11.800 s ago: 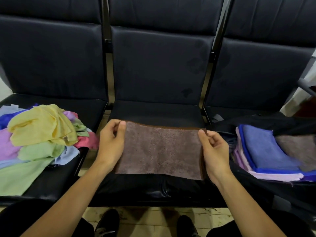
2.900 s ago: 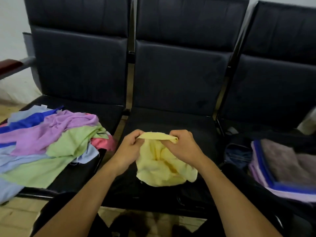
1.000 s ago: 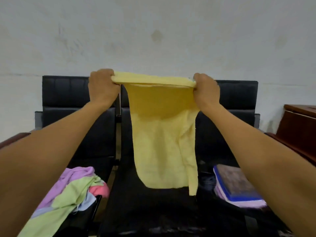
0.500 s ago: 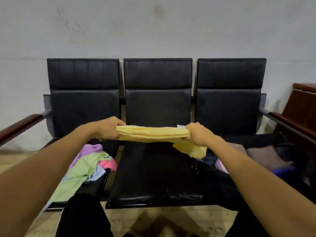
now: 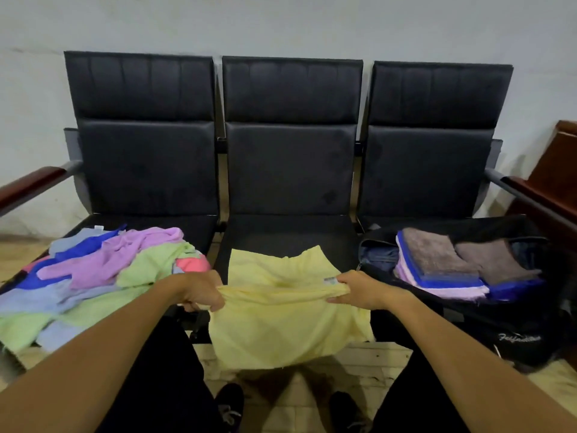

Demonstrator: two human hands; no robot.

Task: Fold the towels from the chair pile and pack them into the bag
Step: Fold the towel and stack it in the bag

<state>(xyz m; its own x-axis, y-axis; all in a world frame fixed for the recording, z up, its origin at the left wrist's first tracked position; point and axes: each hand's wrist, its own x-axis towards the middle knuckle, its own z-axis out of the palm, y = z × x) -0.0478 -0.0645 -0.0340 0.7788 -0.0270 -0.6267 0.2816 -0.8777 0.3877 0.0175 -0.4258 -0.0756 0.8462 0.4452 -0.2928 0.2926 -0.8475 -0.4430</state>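
Note:
A yellow towel stretches between my hands over the front of the middle seat. My left hand grips its left end and my right hand grips its right end. The far half lies on the seat; the near half hangs over the seat's front edge. A loose pile of towels in purple, green, blue and pink covers the left seat. On the right seat an open black bag holds folded towels, brown ones on top of blue and lilac.
Three joined black chairs stand against a pale wall. Wooden armrests stick out at both ends. A dark wooden cabinet stands at the far right. My shoes are on the light plank floor below.
The towel came down from mid-air onto the middle seat, its far half now spread on the cushion. My view has tilted downward and closer to the chairs.

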